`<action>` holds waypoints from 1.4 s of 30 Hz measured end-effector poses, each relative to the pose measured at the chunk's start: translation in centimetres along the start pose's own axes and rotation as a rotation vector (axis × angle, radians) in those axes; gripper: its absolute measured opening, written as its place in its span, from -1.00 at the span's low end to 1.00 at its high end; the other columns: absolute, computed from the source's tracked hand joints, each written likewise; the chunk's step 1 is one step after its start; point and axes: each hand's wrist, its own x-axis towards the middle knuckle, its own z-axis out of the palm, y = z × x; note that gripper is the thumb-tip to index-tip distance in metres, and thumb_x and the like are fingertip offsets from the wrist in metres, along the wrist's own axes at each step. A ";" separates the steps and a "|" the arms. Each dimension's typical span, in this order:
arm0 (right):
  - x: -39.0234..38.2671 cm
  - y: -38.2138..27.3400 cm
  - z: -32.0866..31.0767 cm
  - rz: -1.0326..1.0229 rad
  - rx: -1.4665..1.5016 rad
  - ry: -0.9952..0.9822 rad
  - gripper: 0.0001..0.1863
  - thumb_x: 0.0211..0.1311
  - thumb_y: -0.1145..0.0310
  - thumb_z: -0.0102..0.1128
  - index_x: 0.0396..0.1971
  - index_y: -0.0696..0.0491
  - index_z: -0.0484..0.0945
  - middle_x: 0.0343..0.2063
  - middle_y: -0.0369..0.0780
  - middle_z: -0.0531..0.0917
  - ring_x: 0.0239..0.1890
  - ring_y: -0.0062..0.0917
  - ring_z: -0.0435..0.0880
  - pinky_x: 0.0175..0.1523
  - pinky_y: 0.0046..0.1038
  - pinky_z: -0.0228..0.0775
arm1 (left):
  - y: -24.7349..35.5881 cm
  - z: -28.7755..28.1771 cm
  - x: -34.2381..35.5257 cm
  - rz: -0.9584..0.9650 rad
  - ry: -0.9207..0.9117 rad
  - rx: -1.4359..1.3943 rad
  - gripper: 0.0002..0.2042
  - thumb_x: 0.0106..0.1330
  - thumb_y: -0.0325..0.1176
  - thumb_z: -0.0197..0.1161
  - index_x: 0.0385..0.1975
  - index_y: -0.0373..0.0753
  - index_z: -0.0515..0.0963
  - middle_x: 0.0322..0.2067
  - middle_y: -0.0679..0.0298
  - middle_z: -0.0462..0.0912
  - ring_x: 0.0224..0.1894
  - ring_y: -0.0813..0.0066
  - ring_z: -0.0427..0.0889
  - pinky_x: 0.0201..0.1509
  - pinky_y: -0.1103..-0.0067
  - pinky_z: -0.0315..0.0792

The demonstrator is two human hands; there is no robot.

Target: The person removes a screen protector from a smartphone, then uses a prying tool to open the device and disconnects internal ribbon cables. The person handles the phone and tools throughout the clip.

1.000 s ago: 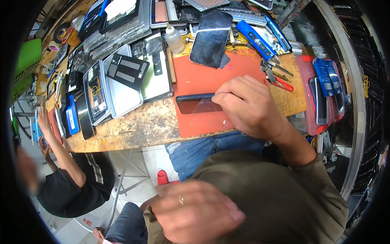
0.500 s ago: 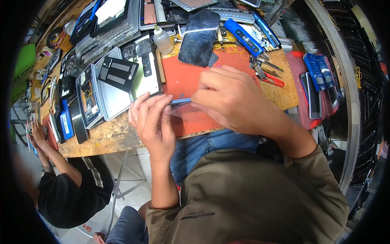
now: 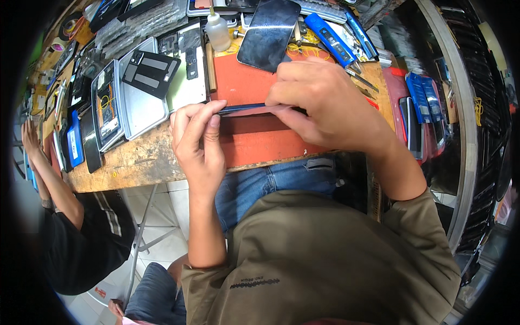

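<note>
Above the red work mat (image 3: 254, 143), a thin dark flat panel (image 3: 244, 108), phone-sized and nearly edge-on, spans my two hands. Along its near side runs a pinkish, see-through strip that looks like film. My left hand (image 3: 196, 135) grips the left end between fingers and thumb. At the other end, my right hand (image 3: 327, 105) is closed in a pinch on the panel or its film; the fingers hide which. Beyond them a phone with a dark, smudged screen (image 3: 268, 35) lies on the mat.
Left are a black phone back cover (image 3: 150, 74), an opened tablet (image 3: 108, 105) and a dropper bottle (image 3: 218, 32). A blue handheld tool (image 3: 330, 40) lies at the back right. Phones rest on a red tray (image 3: 398, 103). A co-worker's arm (image 3: 54, 176) reaches in at far left.
The panel has tilted and shows a darker, longer edge between my hands. My right hand has shifted rightward. The whole view has moved, so the bench sits higher.
</note>
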 end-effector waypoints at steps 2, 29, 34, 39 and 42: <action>0.2 0.0 -0.3 0.006 0.002 -0.035 -0.92 0.16 0.47 0.41 -0.39 0.10 0.67 -0.44 -0.18 0.57 -0.32 -0.18 0.63 -0.20 -0.18 0.40 | -0.2 -0.1 -0.1 -0.009 -0.002 -0.002 -0.83 0.48 -0.48 0.31 -0.04 -0.19 0.79 -0.25 0.23 0.63 -0.11 0.29 0.55 0.09 0.43 0.39; 4.4 1.8 1.5 -0.061 0.159 -0.211 -0.88 0.23 0.40 0.40 -0.35 0.14 0.72 -0.49 -0.12 0.65 -0.25 -0.12 0.71 -0.13 -0.13 0.52 | -0.5 0.0 0.3 0.104 -0.005 0.066 -0.84 0.50 -0.41 0.32 -0.06 -0.31 0.76 -0.15 0.16 0.75 0.02 0.24 0.64 0.24 0.39 0.40; 3.7 4.6 -0.4 -0.038 0.268 -0.343 -0.86 0.24 0.36 0.43 -0.30 0.10 0.80 -0.43 -0.07 0.78 -0.28 -0.16 0.79 -0.13 -0.16 0.56 | -0.2 0.0 0.4 0.092 -0.011 0.082 -0.84 0.51 -0.43 0.32 -0.04 -0.29 0.75 -0.16 0.18 0.74 -0.01 0.24 0.61 0.23 0.38 0.39; 1.8 6.2 -2.1 -0.008 0.331 -0.359 -0.88 0.30 0.42 0.44 -0.30 0.17 0.76 -0.43 -0.15 0.72 -0.35 -0.32 0.74 -0.21 -0.30 0.52 | -0.1 0.0 0.5 0.101 -0.014 0.160 -0.83 0.51 -0.44 0.31 -0.02 -0.28 0.75 -0.16 0.18 0.74 -0.01 0.24 0.60 0.24 0.37 0.39; 0.5 6.9 -3.1 0.029 0.357 -0.365 -0.88 0.34 0.44 0.43 -0.25 0.18 0.76 -0.41 -0.19 0.70 -0.37 -0.41 0.69 -0.27 -0.35 0.45 | -0.1 0.1 0.4 0.069 -0.012 0.161 -0.83 0.51 -0.43 0.31 -0.02 -0.28 0.75 -0.16 0.18 0.74 -0.02 0.24 0.60 0.24 0.37 0.38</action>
